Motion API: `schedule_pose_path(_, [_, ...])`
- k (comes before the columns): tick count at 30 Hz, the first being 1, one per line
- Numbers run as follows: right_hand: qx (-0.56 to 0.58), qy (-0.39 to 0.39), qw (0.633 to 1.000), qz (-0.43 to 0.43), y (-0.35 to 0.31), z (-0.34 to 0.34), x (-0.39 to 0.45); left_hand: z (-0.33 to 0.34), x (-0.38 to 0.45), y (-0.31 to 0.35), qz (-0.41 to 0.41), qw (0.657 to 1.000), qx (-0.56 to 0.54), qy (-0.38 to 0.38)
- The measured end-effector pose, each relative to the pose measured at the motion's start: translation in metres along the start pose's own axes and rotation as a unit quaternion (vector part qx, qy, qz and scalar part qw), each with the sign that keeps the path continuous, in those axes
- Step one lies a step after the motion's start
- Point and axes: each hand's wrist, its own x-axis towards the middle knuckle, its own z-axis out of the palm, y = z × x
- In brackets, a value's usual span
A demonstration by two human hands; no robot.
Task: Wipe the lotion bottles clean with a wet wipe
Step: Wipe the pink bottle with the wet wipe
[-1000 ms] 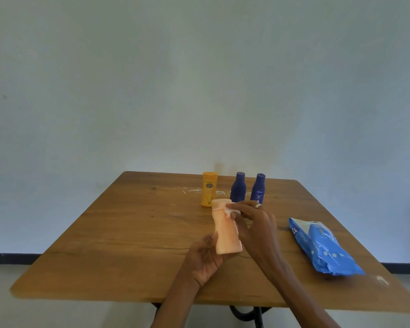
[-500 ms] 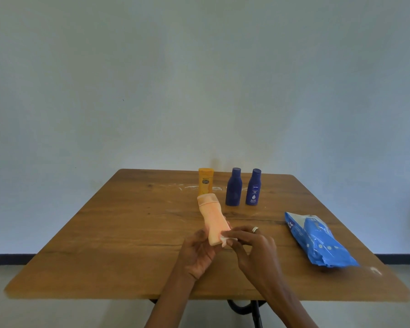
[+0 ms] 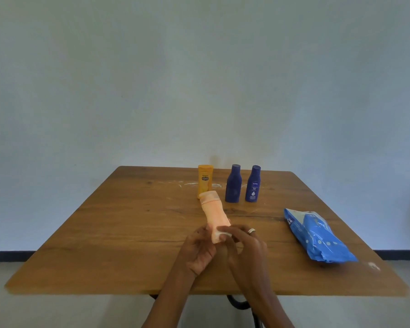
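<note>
peach bottle (image 3: 214, 212), two navy bottles (image 3: 233, 184) (one white-labelled), yellow bottle (image 3: 205, 179)

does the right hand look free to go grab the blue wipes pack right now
Probably not at once: the right hand pinches a wipe against the peach bottle. The path to the wipes pack looks unobstructed once it lets go.
</note>
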Motion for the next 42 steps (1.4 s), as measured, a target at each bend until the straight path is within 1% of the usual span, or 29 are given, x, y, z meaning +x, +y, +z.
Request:
schedule_pose_path(3, [0.021, 0.024, 0.999, 0.012, 0.003, -0.005, 0.006, -0.001, 0.0, 0.0, 0.006, 1.0, 0.001, -0.012])
schedule_pose_path(8, [-0.033, -0.028, 0.996, -0.078, 0.001, 0.0, -0.002, -0.001, -0.001, 0.0, -0.039, 0.999, -0.019, -0.005])
schedule_pose_path(10, [-0.025, -0.025, 0.995, -0.097, 0.002, -0.005, 0.006, 0.002, -0.004, -0.001, -0.038, 0.999, -0.03, -0.022])
schedule_pose_path(12, [0.0, 0.003, 0.997, -0.073, 0.001, -0.01, 0.018, 0.007, -0.008, -0.001, -0.033, 0.998, -0.035, -0.049])
schedule_pose_path(14, [0.011, 0.03, 0.998, -0.048, 0.0, -0.009, 0.021, 0.008, -0.009, 0.0, -0.034, 0.997, -0.039, -0.053])
schedule_pose_path(15, [0.0, 0.031, 0.998, -0.051, 0.0, -0.006, 0.019, 0.007, -0.008, 0.0, -0.035, 0.997, -0.037, -0.052])
schedule_pose_path(18, [-0.033, -0.016, 0.994, -0.106, 0.0, 0.0, 0.008, 0.002, -0.006, 0.0, -0.027, 0.999, -0.015, -0.031])
schedule_pose_path(20, [-0.033, -0.033, 0.99, -0.137, 0.001, -0.004, 0.012, 0.002, -0.006, -0.001, -0.026, 0.999, -0.023, -0.039])
schedule_pose_path(21, [-0.027, -0.025, 0.99, -0.137, 0.002, -0.007, 0.018, 0.004, -0.007, -0.002, -0.024, 0.998, -0.026, -0.05])
schedule_pose_path(25, [-0.002, 0.035, 0.997, -0.064, 0.0, -0.014, 0.036, 0.005, -0.007, -0.002, -0.003, 0.998, 0.008, -0.062])
schedule_pose_path(26, [-0.014, 0.039, 0.997, -0.069, -0.001, -0.011, 0.034, 0.006, -0.007, -0.001, -0.005, 0.998, 0.0, -0.066])
schedule_pose_path(28, [-0.038, 0.028, 0.993, -0.11, -0.002, -0.005, 0.024, 0.007, -0.008, 0.0, -0.017, 0.997, -0.027, -0.074])
schedule_pose_path(31, [-0.062, 0.004, 0.985, -0.158, 0.0, -0.001, 0.021, 0.005, -0.007, -0.001, -0.015, 0.997, -0.037, -0.065])
schedule_pose_path(33, [-0.061, 0.007, 0.989, -0.136, 0.0, -0.005, 0.037, 0.008, -0.008, -0.002, -0.008, 0.998, -0.024, -0.063])
schedule_pose_path(35, [-0.039, 0.032, 0.995, -0.09, -0.002, -0.011, 0.055, 0.008, -0.007, -0.001, 0.002, 0.998, 0.001, -0.057])
schedule_pose_path(37, [-0.025, 0.047, 0.996, -0.072, -0.003, -0.013, 0.06, 0.005, -0.005, -0.001, 0.009, 0.999, 0.006, -0.049])
schedule_pose_path(42, [-0.054, -0.015, 0.988, -0.145, 0.004, -0.006, 0.023, 0.007, -0.007, 0.001, -0.012, 0.997, -0.06, -0.05])
